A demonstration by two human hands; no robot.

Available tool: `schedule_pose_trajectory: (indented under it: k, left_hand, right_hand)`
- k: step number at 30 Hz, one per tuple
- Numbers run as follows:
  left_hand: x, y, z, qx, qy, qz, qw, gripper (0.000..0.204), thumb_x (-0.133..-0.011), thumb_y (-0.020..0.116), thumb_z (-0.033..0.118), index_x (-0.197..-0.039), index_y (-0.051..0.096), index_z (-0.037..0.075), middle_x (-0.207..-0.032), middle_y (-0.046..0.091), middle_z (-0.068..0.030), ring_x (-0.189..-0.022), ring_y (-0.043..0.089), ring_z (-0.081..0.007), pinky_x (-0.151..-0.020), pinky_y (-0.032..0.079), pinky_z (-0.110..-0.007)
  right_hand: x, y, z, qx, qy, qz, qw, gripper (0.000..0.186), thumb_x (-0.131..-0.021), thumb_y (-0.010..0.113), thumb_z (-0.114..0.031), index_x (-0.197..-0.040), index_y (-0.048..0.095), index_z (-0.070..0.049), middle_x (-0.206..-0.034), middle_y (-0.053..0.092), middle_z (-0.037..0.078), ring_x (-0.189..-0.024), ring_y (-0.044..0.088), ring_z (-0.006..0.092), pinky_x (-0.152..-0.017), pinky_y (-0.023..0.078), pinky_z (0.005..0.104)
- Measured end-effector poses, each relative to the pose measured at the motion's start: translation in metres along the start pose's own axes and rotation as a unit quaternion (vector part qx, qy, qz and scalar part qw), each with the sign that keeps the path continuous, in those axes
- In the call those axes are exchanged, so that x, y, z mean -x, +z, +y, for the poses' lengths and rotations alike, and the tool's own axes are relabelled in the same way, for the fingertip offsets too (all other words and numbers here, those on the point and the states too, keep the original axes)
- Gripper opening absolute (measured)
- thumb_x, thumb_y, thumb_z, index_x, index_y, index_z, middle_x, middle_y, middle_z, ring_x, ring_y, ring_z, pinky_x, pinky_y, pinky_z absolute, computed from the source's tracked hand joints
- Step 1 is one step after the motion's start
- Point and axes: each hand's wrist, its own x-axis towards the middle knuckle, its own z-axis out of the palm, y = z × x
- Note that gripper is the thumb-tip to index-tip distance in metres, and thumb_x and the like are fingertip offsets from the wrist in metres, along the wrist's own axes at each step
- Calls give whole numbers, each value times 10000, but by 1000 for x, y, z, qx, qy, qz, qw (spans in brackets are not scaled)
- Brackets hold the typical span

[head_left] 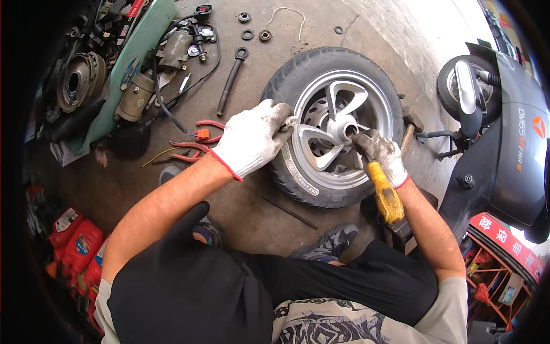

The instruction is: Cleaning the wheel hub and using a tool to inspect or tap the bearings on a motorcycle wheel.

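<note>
Nearby, a dark scooter [518, 189] stands at the right, while a wheel [275, 94] lies on its side on the concrete floor, a gloved hand at either side of its hub.

Over the tyre's left side, the left hand [255, 137] is loosely curled with its fingers bunched near the rim; whether the fingertips pinch anything, I cannot tell. Nearly shut, the right hand [381, 156] has its fingers at the hub and holds a yellow-handled tool [387, 198], its grip slanting down below the palm and its working end hidden. Left of the left hand lie red-handled pliers [192, 145], and beyond the wheel, smaller again, a bearing [264, 35] sits just beside a dark ring [247, 34].
</note>
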Motion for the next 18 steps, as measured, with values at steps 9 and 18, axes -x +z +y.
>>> schedule_pose_trajectory:
  k: [9,18]
  left_hand:
    - [1,0,0,-9,-4,-7,1000,224,-940,664,268,-1088,662,100,-988,648,-159,-896,670,-380,-782,537,-461]
    - [3,0,-2,-6,-1,-3,1000,226,-927,677,261,-1088,663,104,-975,647,-153,-886,673,-373,-776,541,-452]
  right_hand:
    - [3,10,-1,-44,9,15,999,359,-787,657,-73,-1145,637,-96,-927,646,148,-904,650,377,-785,524,476]
    - [0,12,-6,-102,89,16,991,270,-815,661,-65,-1082,650,-104,-924,670,131,-897,671,350,-756,533,465]
